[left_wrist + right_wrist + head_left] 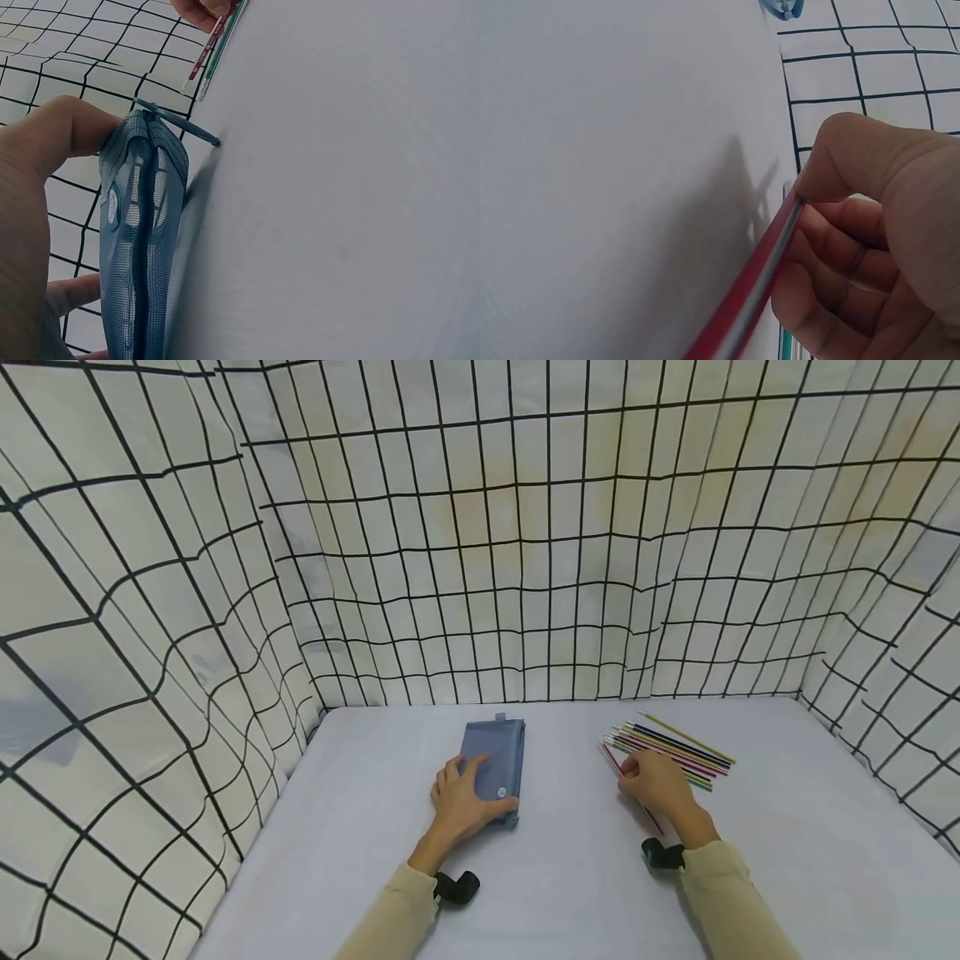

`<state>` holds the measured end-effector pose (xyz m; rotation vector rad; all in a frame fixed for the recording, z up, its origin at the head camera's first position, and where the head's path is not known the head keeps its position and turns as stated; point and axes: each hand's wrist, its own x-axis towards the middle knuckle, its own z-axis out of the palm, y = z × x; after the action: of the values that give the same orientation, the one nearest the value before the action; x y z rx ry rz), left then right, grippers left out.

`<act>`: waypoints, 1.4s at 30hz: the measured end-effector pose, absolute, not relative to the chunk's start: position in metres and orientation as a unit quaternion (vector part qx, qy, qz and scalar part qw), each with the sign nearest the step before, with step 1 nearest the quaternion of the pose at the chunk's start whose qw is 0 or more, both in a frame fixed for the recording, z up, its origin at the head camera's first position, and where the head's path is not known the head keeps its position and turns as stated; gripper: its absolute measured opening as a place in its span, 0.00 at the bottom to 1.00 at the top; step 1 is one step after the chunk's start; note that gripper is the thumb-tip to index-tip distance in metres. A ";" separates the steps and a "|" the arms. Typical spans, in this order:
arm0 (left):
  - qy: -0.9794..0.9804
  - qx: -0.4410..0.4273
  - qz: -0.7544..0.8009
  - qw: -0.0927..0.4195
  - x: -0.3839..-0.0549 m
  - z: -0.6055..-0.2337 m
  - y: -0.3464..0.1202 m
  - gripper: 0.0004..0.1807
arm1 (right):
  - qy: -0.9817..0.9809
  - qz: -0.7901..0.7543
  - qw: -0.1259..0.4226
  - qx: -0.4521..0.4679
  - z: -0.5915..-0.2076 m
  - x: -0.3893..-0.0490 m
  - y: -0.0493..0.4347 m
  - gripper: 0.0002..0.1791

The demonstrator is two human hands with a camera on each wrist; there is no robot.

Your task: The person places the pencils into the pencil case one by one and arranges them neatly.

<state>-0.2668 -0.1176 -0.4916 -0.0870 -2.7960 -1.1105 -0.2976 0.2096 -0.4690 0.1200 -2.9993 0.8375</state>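
Observation:
A blue mesh zipper pouch [491,760] lies flat on the white table. My left hand [463,802] rests on its near part with thumb and fingers spread, the thumb by the near right corner. In the left wrist view, the pouch's zipper side [142,247] faces me, and its contents cannot be told. To the right, my right hand [660,781] pinches a red pencil [651,817] between thumb and fingers. That pencil [742,307] shows red and silver stripes in the right wrist view. Several coloured pencils [693,746] lie side by side just beyond the hand.
The white table [570,893] carries the pouch at left centre and the pencils at right. A white wall with a black grid net [525,568] stands behind it and along both sides. Dark wrist cameras [459,888] sit on both wrists.

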 end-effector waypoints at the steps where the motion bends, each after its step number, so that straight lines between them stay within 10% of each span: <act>1: -0.926 -0.030 -0.370 0.067 -0.267 -0.491 -0.118 0.51 | -0.960 0.276 0.016 0.042 -0.469 -0.298 0.209 0.12; 42: -0.914 -0.053 -0.395 0.076 -0.266 -0.491 -0.122 0.43 | -0.796 0.596 -0.101 -0.027 -0.470 -0.292 0.162 0.21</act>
<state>-0.2658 -0.1223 -0.4914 -0.1578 -2.7397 -1.1852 -0.2924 0.1617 -0.4697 -0.0896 -2.6768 2.0027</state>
